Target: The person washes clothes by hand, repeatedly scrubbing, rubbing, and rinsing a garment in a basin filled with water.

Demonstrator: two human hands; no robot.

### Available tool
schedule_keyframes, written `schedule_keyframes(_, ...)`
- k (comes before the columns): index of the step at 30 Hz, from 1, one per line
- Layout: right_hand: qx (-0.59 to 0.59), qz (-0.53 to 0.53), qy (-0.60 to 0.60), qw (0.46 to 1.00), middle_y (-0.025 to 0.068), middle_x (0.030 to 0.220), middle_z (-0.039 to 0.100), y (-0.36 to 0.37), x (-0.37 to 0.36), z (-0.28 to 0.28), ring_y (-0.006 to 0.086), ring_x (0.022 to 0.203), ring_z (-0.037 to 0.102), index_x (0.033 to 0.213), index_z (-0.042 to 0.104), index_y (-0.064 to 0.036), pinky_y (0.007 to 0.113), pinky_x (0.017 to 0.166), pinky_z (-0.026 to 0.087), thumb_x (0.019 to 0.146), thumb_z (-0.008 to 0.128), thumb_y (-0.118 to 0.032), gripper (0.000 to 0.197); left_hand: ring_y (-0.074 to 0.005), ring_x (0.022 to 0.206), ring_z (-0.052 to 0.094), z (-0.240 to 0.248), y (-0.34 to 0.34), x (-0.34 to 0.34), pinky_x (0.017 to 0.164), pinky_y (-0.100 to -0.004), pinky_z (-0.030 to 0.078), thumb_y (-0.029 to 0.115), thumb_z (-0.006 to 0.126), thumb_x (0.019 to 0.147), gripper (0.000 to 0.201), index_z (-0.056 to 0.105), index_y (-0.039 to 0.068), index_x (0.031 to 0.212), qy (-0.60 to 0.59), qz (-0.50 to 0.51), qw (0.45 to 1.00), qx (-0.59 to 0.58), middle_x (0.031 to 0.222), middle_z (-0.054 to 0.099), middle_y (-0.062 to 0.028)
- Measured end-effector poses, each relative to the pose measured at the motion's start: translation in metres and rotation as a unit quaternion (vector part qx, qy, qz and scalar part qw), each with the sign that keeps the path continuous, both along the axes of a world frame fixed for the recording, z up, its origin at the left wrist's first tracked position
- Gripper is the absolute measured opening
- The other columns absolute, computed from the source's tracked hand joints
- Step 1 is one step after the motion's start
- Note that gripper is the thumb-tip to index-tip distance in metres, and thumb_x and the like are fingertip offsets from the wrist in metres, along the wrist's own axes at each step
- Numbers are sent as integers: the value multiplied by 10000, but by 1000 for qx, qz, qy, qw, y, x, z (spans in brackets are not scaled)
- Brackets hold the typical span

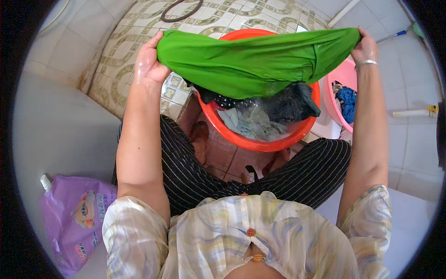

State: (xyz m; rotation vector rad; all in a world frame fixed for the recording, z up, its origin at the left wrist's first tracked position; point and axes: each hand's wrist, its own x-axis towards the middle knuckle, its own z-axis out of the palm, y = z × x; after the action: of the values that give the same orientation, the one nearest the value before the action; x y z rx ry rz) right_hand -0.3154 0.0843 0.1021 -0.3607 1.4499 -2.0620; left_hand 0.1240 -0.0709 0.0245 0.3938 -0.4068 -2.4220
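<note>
A wet-looking green garment [246,58] is stretched out sideways between my two hands. My left hand [149,63] is closed on its left end, and my right hand [364,46], with a silver bracelet at the wrist, grips the right end. The cloth hangs above a red basin [260,145] on the floor and covers its far part. In that basin lie dark clothes [283,104], a black polka-dot piece [227,101] and pale cloth [251,123] in water.
On the right stands a pink basin [329,100] with a blue cloth [347,103] and other clothes. A purple pouch [74,218] with a white cap lies at the lower left. A dark hose [182,16] rests on the patterned tiles; a white pipe [411,113] juts from the right wall.
</note>
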Motion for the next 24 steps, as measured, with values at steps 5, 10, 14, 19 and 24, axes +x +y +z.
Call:
schedule_keyframes(5, 281, 18, 221, 934, 80, 788, 570, -30, 2, -29, 252, 771, 548, 824, 578, -12, 328, 687, 446, 788, 490, -133, 154, -281, 881, 533, -30, -7, -9, 803, -415, 444, 109, 426, 845, 237, 447, -78, 989, -269, 154, 951, -19, 982, 518, -180)
schedule_keyframes(10, 376, 116, 231, 890, -11, 739, 548, -22, 24, -79, 102, 698, 502, 830, 571, -124, 305, 623, 436, 727, 553, -130, 104, -266, 911, 517, -35, -3, -18, 837, -391, 424, 22, 455, 792, 212, 454, -82, 976, -298, 142, 943, -50, 993, 513, -170)
schedule_keyframes(14, 368, 271, 255, 852, 72, 657, 567, -8, 63, -137, 132, 482, 541, 834, 561, -39, 305, 372, 418, 762, 559, -184, 162, -263, 917, 512, -30, 0, -17, 849, -383, 415, 2, 457, 777, 224, 459, -65, 990, -278, 142, 948, -58, 1000, 513, -162)
schedule_keyframes(19, 375, 249, 569, 688, 220, 853, 572, 13, 145, -192, 355, 838, 551, 930, 548, -37, 392, 742, 447, 633, 685, -193, 363, -238, 882, 515, -23, 8, -18, 808, -370, 426, -11, 482, 749, 307, 468, 24, 1054, -273, 114, 947, -121, 1029, 504, -113)
schedule_keyframes(24, 360, 262, 290, 847, 126, 660, 562, 12, 142, -191, 239, 575, 605, 836, 512, -13, 338, 484, 489, 713, 594, -56, 154, -230, 881, 514, -12, 34, -24, 784, -358, 436, -21, 523, 733, 510, 337, 56, 1201, -358, 61, 925, -113, 1088, 471, -97)
